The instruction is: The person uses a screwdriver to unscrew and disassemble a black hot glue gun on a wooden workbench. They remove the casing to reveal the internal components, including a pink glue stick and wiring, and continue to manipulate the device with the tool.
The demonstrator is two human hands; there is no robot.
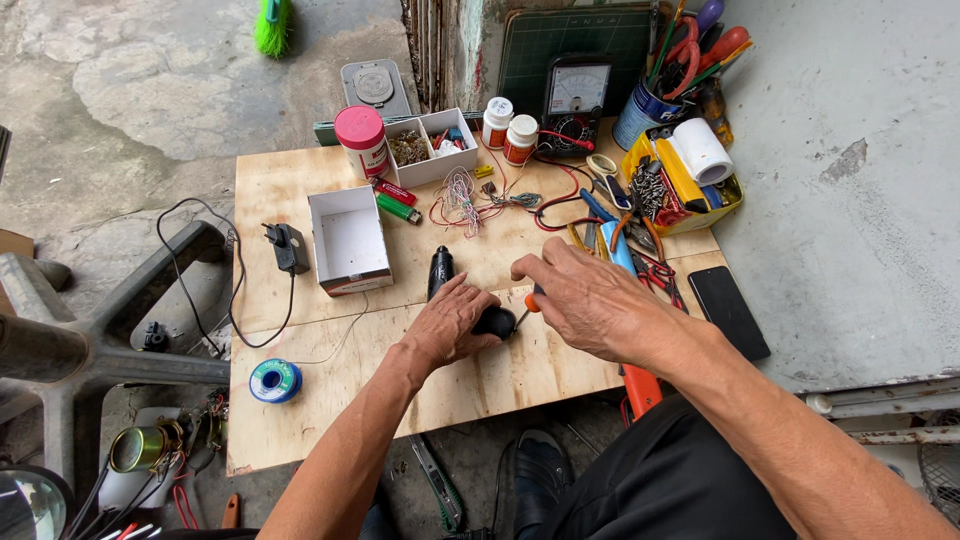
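Note:
On a low plywood board, my left hand presses down on a black handheld device that lies lengthwise, its rounded end showing by my fingers. My right hand grips a small screwdriver with an orange handle, its tip pointing at the rounded end of the device. Both forearms reach in from the bottom of the head view.
An open white box, a black charger with its cord, a blue solder spool, lighters, loose wires, jars, a parts tray, a meter, a yellow tool tray and a dark phone surround my hands.

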